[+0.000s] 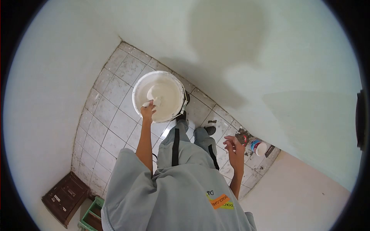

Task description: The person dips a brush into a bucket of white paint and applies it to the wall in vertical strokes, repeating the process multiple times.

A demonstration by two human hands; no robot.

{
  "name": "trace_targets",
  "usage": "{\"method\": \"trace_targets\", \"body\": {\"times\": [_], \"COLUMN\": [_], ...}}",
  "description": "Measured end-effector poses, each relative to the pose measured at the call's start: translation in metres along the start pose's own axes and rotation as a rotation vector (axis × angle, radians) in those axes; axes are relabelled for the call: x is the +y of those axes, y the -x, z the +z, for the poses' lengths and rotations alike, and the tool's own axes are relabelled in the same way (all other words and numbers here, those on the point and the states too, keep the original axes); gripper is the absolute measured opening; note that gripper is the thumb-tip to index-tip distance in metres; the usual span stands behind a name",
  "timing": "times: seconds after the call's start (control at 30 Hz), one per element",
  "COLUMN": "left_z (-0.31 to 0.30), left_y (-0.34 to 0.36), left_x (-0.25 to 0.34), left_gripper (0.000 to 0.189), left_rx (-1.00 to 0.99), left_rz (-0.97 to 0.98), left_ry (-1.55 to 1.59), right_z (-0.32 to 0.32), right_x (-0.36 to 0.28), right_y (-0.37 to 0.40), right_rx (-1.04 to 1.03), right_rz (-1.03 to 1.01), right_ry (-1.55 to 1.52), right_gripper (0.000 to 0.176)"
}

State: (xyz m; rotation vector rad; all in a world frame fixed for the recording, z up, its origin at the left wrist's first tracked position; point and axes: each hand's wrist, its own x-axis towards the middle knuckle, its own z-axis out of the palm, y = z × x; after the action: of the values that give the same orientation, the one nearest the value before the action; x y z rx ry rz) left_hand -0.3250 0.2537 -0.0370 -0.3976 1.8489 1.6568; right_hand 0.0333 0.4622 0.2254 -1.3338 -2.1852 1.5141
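Observation:
A large white bucket [137, 82] of cream-coloured paint [172, 106] is in front of my feet. Over its near left rim, my left hand [148, 111] is closed around the pale end of a paint-coated tool with a rounded head [155, 92]. The tool reaches into the bucket, and its exact kind is hidden by the paint. My right hand [234, 145] hangs off to the right with its fingers loosely bent and apart, holding nothing that I can see. It is nearest to a small tub [259, 148] on the floor beyond it.
Dirty white tiles [110, 98] cover the floor, and pale walls [162, 30] meet at the far corner. Dark debris [243, 135] lies along the right wall. A brown plastic piece of furniture [64, 198] and a green crate [92, 215] stand at lower left.

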Motion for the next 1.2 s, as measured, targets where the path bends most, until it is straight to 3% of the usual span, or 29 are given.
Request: {"method": "trace_targets", "body": {"times": [0.1,0.4,0.5,0.6,0.87,1.2], "left_z": [-0.009,-0.06,-0.071,-0.078,-0.075,-0.078], "left_y": [0.028,0.058,0.062,0.067,0.066,0.064], "left_x": [0.022,-0.015,-0.037,-0.059,-0.079,-0.081], "left_gripper": [0.031,0.04,0.039,0.039,0.039,0.036], "left_rx": [0.013,0.013,0.137,0.139,0.216,0.215], "left_rz": [-0.009,-0.048,-0.034,-0.034,-0.011,-0.012], "left_ry": [0.038,0.442,0.559,0.708,0.771,0.782], "right_z": [0.006,0.025,0.028,0.029,0.035,0.045], "right_x": [-0.004,-0.007,-0.011,-0.02,-0.028,-0.015], "right_y": [-0.01,-0.035,-0.043,-0.049,-0.06,-0.055], "right_rx": [-0.022,-0.105,-0.143,-0.187,-0.19,-0.234], "right_rz": [-0.027,-0.181,-0.193,-0.19,-0.29,-0.257], "right_ry": [0.007,0.001,0.012,0.036,0.047,0.051], "right_gripper": [0.019,0.02,0.02,0.02,0.02,0.02]}}
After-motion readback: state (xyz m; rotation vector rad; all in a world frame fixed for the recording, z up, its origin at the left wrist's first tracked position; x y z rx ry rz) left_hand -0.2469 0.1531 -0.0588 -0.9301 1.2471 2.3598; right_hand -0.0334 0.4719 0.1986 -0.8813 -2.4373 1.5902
